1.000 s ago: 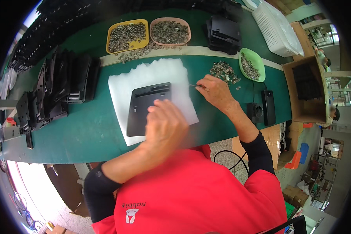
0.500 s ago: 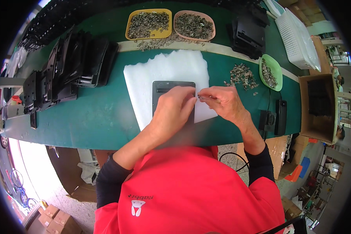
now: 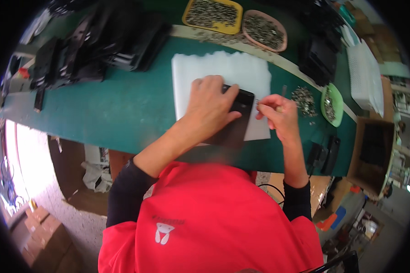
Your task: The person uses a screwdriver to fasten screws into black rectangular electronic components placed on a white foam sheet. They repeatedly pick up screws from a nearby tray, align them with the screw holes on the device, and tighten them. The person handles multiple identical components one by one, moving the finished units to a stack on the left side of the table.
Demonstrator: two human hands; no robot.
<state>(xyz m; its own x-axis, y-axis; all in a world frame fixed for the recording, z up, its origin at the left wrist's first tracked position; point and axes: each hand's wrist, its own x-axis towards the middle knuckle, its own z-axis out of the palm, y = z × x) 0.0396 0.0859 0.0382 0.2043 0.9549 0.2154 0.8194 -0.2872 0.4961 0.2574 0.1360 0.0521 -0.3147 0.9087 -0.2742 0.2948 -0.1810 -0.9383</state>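
A dark flat panel [image 3: 244, 101] lies on a white foam sheet [image 3: 187, 68] in front of me. My left hand [image 3: 212, 102] rests over the panel's left part with its fingers spread, covering much of it. Just right of the panel, my right hand [image 3: 280, 116] is closed in a pinch. At its fingertips shows a small shiny metal piece [image 3: 258, 103], too small to make out its kind. A thin grey strip [image 3: 284, 90] shows just above that hand; I cannot tell whether the hand holds it.
Loose small metal parts [image 3: 304, 101] lie to the right, beside a green bowl [image 3: 337, 109] of them. A yellow tray [image 3: 236, 28] and a pink tray [image 3: 283, 44] of parts stand at the back. Black panels [image 3: 84, 59] are stacked left; a black device [image 3: 332, 154] lies right.
My left hand has gone from curled fingers to spread ones over the panel. The right hand has drawn slightly away from it, toward the loose parts. The whole view has shifted and tilted.
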